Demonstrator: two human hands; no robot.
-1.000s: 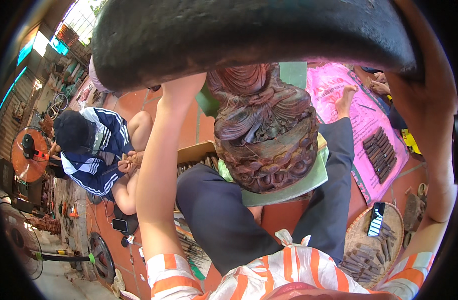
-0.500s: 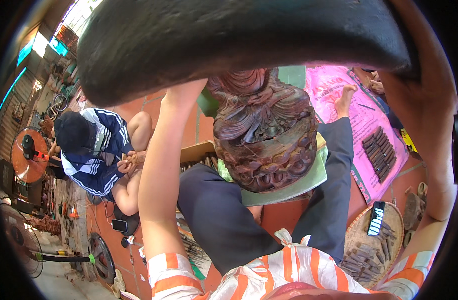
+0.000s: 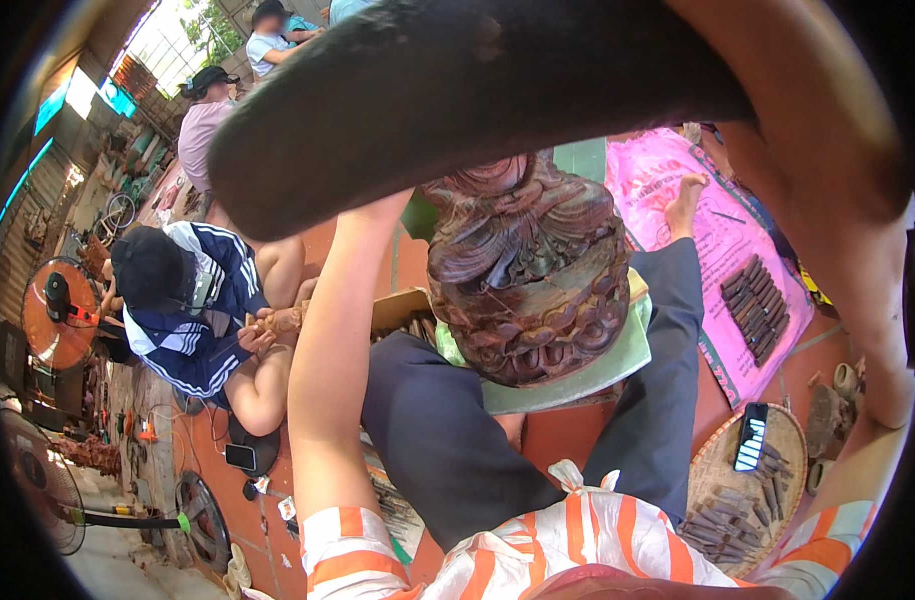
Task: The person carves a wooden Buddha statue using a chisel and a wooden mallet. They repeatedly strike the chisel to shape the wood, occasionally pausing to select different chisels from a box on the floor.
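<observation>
A carved dark-wood statue [image 3: 522, 270] with draped folds and a petalled base stands between my knees on a pale green board [image 3: 617, 365]. Close before the camera, a thick dark wooden mallet [image 3: 467, 110] crosses the top of the view and covers the statue's upper part. My right hand [image 3: 792, 120], raised at the upper right, is closed round the mallet's right end. My left hand [image 3: 382, 208] reaches up beside the statue's upper left. Only its wrist end shows; the mallet hides the fingers and anything in them.
Chisel-like tools [image 3: 755, 308] lie in a row on a pink sheet [image 3: 657, 180] at right. A round woven tray [image 3: 797, 450] holds more tools and a phone [image 3: 750, 438]. A person in a striped navy jacket [image 3: 192, 350] sits at left, near fans [image 3: 62, 310].
The mallet's left end has swung right and down, so it slopes more. Two people at the upper left have come into sight. My left forearm has shifted slightly right; the statue stays put.
</observation>
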